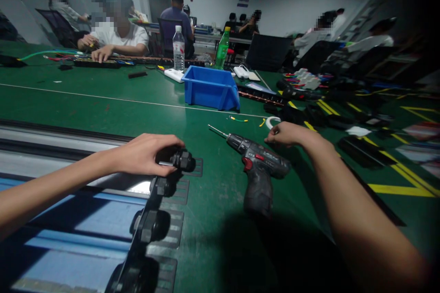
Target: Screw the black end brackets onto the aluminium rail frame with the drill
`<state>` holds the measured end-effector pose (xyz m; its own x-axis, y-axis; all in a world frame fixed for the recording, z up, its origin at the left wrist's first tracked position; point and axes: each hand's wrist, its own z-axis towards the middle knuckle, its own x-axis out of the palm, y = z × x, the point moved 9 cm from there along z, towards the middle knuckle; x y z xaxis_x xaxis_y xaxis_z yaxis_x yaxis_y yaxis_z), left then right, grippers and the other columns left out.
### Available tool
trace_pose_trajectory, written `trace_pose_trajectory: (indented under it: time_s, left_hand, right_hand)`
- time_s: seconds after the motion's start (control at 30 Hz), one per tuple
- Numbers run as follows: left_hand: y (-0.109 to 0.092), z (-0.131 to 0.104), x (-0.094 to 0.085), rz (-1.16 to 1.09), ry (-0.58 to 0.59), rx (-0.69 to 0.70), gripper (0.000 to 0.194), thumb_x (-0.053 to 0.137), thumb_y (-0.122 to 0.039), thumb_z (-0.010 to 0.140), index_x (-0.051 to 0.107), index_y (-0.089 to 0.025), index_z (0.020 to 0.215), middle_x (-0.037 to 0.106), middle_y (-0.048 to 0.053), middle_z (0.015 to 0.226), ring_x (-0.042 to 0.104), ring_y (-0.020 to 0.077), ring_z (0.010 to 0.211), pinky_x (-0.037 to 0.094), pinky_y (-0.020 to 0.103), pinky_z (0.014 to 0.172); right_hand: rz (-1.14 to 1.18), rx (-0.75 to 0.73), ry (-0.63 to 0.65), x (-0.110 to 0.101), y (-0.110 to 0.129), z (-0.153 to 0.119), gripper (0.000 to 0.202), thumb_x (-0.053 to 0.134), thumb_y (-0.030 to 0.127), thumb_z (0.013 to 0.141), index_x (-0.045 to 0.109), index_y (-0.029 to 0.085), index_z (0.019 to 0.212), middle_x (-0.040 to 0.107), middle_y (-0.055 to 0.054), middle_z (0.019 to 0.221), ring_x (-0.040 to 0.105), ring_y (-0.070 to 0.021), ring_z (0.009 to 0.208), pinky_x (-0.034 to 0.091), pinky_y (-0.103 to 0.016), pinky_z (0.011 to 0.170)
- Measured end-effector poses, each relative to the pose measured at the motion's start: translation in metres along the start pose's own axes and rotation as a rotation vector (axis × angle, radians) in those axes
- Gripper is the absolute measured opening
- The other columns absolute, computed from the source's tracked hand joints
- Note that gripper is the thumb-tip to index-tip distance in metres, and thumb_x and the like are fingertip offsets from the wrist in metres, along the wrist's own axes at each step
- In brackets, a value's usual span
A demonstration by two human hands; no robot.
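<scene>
My left hand (147, 153) curls its thumb and fingers round a black cable gland (183, 159) at the far corner of a blue and silver metal panel unit (89, 219). Several more black glands, such as this near one (151, 225), run down the panel's end edge. My right hand (287, 133) is closed, fingertips pinched together just beyond the cordless drill; what they hold, if anything, is hidden. A white curved piece (273, 121) lies right behind those fingers. The black cordless drill (259, 165) rests on its side between my hands, its thin bit pointing away to the left.
On the green table (213, 219) stand a blue bin (209, 94), a clear water bottle (178, 50) and a green bottle (222, 48). Short yellow-green wires (239, 119) lie past the drill. Dark parts crowd the right side. A person (118, 39) works across the table.
</scene>
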<state>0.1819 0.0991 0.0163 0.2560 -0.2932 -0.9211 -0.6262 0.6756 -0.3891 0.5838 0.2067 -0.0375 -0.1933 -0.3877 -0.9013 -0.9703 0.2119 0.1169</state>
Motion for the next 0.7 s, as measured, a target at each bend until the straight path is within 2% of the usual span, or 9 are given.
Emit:
trace_pose_trajectory:
  time_s: [0.1,0.17,0.23,0.3,0.37,0.47,0.57,0.7]
  left_hand:
    - [0.000,-0.001,0.000,0.022,-0.006,0.020,0.053,0.067,-0.042,0.087,0.052,-0.027,0.136,0.067,0.001,0.120,0.065,0.0191,0.102,0.048,0.027,0.086]
    - [0.000,-0.002,0.000,0.031,-0.002,0.043,0.055,0.066,-0.045,0.089,0.051,-0.026,0.138,0.065,0.002,0.127,0.064,0.0206,0.110,0.047,0.028,0.091]
    - [0.000,-0.004,0.000,0.025,0.002,0.055,0.058,0.065,-0.050,0.090,0.049,-0.027,0.141,0.063,0.003,0.132,0.063,0.0217,0.116,0.047,0.029,0.095]
    - [0.003,-0.005,-0.001,0.002,-0.005,0.044,0.060,0.064,-0.053,0.091,0.048,-0.028,0.143,0.062,0.003,0.137,0.062,0.0220,0.120,0.047,0.030,0.097]
    - [0.007,-0.005,-0.004,-0.044,-0.040,0.027,0.058,0.063,-0.051,0.093,0.048,-0.028,0.143,0.060,0.003,0.141,0.060,0.0217,0.124,0.046,0.030,0.102]
    - [0.010,-0.005,-0.013,-0.159,-0.146,0.010,0.045,0.059,-0.045,0.097,0.055,-0.025,0.137,0.064,0.004,0.135,0.061,0.0195,0.122,0.046,0.028,0.102]
    - [0.007,-0.006,-0.030,-0.213,-0.298,0.031,0.031,0.056,-0.038,0.099,0.064,-0.019,0.122,0.070,0.005,0.120,0.065,0.0179,0.110,0.048,0.027,0.095]
    - [-0.005,-0.005,-0.047,-0.196,-0.448,0.039,0.023,0.057,-0.034,0.099,0.067,-0.017,0.110,0.071,0.005,0.108,0.065,0.0168,0.100,0.048,0.026,0.089]
  right_hand:
    - [0.030,-0.062,-0.078,-0.006,0.013,-0.003,0.020,0.065,0.035,0.097,0.068,0.015,0.097,0.071,-0.002,0.091,0.067,-0.0147,0.075,0.059,-0.032,0.069]
    - [0.091,-0.143,-0.180,-0.018,0.031,-0.014,0.018,0.068,0.032,0.094,0.070,0.014,0.091,0.072,-0.005,0.089,0.067,-0.0175,0.076,0.057,-0.034,0.071]
    - [0.199,-0.276,-0.281,-0.030,0.061,-0.032,0.017,0.068,0.029,0.091,0.071,0.013,0.086,0.073,-0.008,0.083,0.069,-0.0212,0.076,0.053,-0.035,0.071]
    - [0.344,-0.454,-0.316,-0.035,0.098,-0.056,0.021,0.063,0.035,0.094,0.072,0.016,0.092,0.076,-0.008,0.086,0.071,-0.0216,0.079,0.052,-0.033,0.072]
    - [0.489,-0.615,-0.278,-0.032,0.135,-0.078,0.022,0.060,0.038,0.095,0.070,0.018,0.093,0.077,-0.007,0.087,0.072,-0.0205,0.081,0.054,-0.031,0.074]
    - [0.650,-0.756,-0.189,-0.018,0.176,-0.103,0.018,0.064,0.036,0.091,0.066,0.019,0.090,0.077,-0.006,0.084,0.073,-0.0196,0.081,0.056,-0.030,0.074]
    - [0.741,-0.814,-0.098,-0.002,0.199,-0.116,0.018,0.069,0.035,0.088,0.064,0.019,0.096,0.074,-0.002,0.075,0.071,-0.0177,0.069,0.055,-0.028,0.063]
    - [0.860,-0.853,0.015,0.015,0.214,-0.122,0.025,0.075,0.033,0.084,0.061,0.020,0.101,0.067,0.004,0.065,0.064,-0.0139,0.058,0.049,-0.025,0.054]
